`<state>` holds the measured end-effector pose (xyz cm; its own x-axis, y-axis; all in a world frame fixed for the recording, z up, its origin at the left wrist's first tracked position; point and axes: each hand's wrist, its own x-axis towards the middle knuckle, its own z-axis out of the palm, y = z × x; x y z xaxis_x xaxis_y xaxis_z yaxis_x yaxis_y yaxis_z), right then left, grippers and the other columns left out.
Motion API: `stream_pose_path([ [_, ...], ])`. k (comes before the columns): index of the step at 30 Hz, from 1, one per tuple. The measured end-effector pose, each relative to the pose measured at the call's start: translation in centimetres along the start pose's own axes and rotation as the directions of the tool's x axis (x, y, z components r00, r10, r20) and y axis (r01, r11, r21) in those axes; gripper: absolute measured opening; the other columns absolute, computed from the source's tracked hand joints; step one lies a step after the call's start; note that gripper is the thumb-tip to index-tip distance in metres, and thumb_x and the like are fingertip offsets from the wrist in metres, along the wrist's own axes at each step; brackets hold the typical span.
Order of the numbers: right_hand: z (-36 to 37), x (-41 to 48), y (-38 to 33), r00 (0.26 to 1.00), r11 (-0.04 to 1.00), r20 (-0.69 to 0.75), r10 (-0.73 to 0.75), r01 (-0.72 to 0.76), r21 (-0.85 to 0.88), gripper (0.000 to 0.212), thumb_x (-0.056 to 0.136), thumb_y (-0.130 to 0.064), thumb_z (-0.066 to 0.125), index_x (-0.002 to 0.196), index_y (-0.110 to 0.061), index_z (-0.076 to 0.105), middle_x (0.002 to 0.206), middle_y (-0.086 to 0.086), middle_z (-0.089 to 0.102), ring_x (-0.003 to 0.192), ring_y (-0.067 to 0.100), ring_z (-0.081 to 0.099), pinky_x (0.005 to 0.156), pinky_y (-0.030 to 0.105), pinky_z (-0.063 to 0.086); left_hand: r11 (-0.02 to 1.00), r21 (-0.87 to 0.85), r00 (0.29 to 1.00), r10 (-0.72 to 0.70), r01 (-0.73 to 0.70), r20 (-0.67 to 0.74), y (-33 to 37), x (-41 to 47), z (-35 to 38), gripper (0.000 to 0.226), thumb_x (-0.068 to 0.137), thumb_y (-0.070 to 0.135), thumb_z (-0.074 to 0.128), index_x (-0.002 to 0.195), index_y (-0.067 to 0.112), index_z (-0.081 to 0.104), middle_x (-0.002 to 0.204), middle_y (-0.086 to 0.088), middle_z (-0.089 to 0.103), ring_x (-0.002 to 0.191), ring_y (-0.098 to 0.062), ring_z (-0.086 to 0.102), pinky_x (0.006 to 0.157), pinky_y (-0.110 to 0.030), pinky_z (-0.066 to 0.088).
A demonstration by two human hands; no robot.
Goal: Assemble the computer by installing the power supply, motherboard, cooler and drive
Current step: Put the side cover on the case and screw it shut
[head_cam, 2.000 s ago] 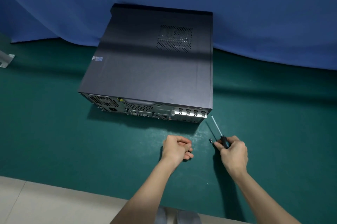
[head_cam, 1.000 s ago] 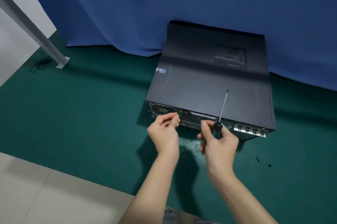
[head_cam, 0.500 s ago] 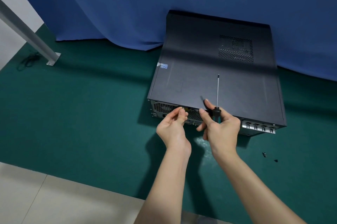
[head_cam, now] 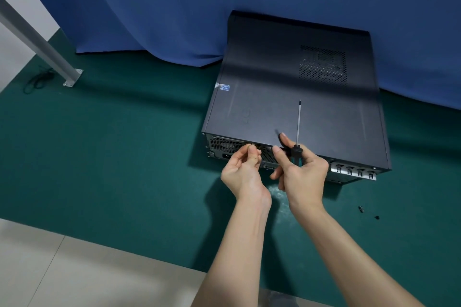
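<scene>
The case (head_cam: 299,107) lies flat on the green mat (head_cam: 124,157), its rear panel (head_cam: 224,147) facing the person. The left hand (head_cam: 245,172) is at that panel beside the fan grille, thumb and forefinger pinching a small part (head_cam: 252,145) against it; what the part is, is too small to tell. The right hand (head_cam: 303,174) is just beside the left, fingers curled round the handle of a screwdriver (head_cam: 298,127) whose shaft points up across the case lid, while its thumb and forefinger reach to the lid's near edge. Two screws (head_cam: 360,208) lie on the mat to the right, well apart from both hands.
</scene>
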<state>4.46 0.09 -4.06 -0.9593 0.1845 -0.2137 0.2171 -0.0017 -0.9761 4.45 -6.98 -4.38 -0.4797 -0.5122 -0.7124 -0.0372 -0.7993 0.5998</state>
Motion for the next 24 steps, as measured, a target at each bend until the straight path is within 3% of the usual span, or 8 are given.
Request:
stream_pose_path([
  [5, -0.2, -0.1, -0.3, 1.000, 1.000, 0.015, 0.009, -0.008, -0.030, 0.027, 0.085, -0.013, 0.072, 0.106, -0.031, 0.071, 0.043, 0.004, 0.054, 0.038, 0.018, 0.048, 0.035, 0.023, 0.036, 0.996, 0.049, 0.997, 0.072, -0.070, -0.023, 0.3, -0.1, 0.2, 0.016, 0.082, -0.008, 0.067, 0.076, 0.004, 0.058, 0.061, -0.005, 0.062, 0.053, -0.011, 0.057, 0.057, -0.019, 0.049],
  [10, -0.3, -1.7, -0.8, 1.000, 0.991, 0.021, -0.010, 0.013, -0.133, 0.033, 0.084, -0.016, 0.074, 0.111, -0.033, 0.067, 0.054, 0.002, 0.061, 0.037, 0.011, 0.048, 0.037, 0.023, 0.038, 0.953, 0.297, 0.997, 0.071, -0.062, -0.019, 1.5, -0.1, 0.3, 0.017, 0.085, 0.000, 0.067, 0.071, 0.008, 0.062, 0.056, -0.001, 0.058, 0.049, -0.008, 0.052, 0.047, -0.015, 0.042],
  [14, -0.8, -4.2, -0.9, 0.999, 0.975, 0.044, -0.020, 0.029, -0.221, 0.009, 0.086, -0.026, 0.069, 0.088, -0.017, 0.069, 0.060, 0.014, 0.059, 0.037, 0.012, 0.047, 0.040, 0.022, 0.041, 0.883, 0.468, 0.999, -0.045, 0.026, 0.029, 3.5, 0.4, 0.7, 0.021, 0.088, -0.002, 0.062, 0.068, 0.005, 0.061, 0.060, -0.005, 0.059, 0.049, -0.009, 0.051, 0.046, -0.017, 0.042],
  [17, -1.2, -5.8, -0.7, 0.994, 0.962, 0.088, 0.059, -0.034, -0.270, 0.024, 0.092, -0.024, 0.061, 0.073, -0.010, 0.061, 0.054, 0.018, 0.058, 0.032, 0.012, 0.044, 0.036, 0.012, 0.034, 0.832, 0.544, 0.987, -0.157, 0.109, 0.042, 5.3, 0.7, 0.8, 0.011, 0.085, -0.006, 0.063, 0.075, -0.001, 0.063, 0.065, -0.009, 0.063, 0.048, -0.010, 0.057, 0.050, -0.019, 0.046],
  [20, -1.2, -6.7, -0.8, 0.985, 0.936, 0.135, 0.112, -0.059, -0.346, 0.035, 0.094, -0.027, 0.059, 0.068, -0.003, 0.056, 0.052, 0.018, 0.059, 0.029, 0.013, 0.041, 0.035, 0.012, 0.033, 0.786, 0.595, 0.964, -0.257, 0.169, 0.067, 6.6, 1.0, 0.8, 0.008, 0.082, -0.009, 0.064, 0.077, -0.002, 0.065, 0.068, -0.011, 0.066, 0.048, -0.012, 0.060, 0.053, -0.022, 0.048],
  [24, -0.8, -6.9, -1.3, 0.981, 0.923, 0.138, 0.134, -0.072, -0.379, 0.040, 0.093, -0.028, 0.061, 0.061, -0.008, 0.051, 0.052, 0.019, 0.058, 0.029, 0.013, 0.039, 0.034, 0.014, 0.032, 0.743, 0.632, 0.934, -0.348, 0.221, 0.082, 7.2, 1.4, 0.7, 0.009, 0.081, -0.007, 0.062, 0.081, 0.001, 0.066, 0.073, -0.010, 0.066, 0.044, -0.010, 0.060, 0.053, -0.022, 0.048],
])
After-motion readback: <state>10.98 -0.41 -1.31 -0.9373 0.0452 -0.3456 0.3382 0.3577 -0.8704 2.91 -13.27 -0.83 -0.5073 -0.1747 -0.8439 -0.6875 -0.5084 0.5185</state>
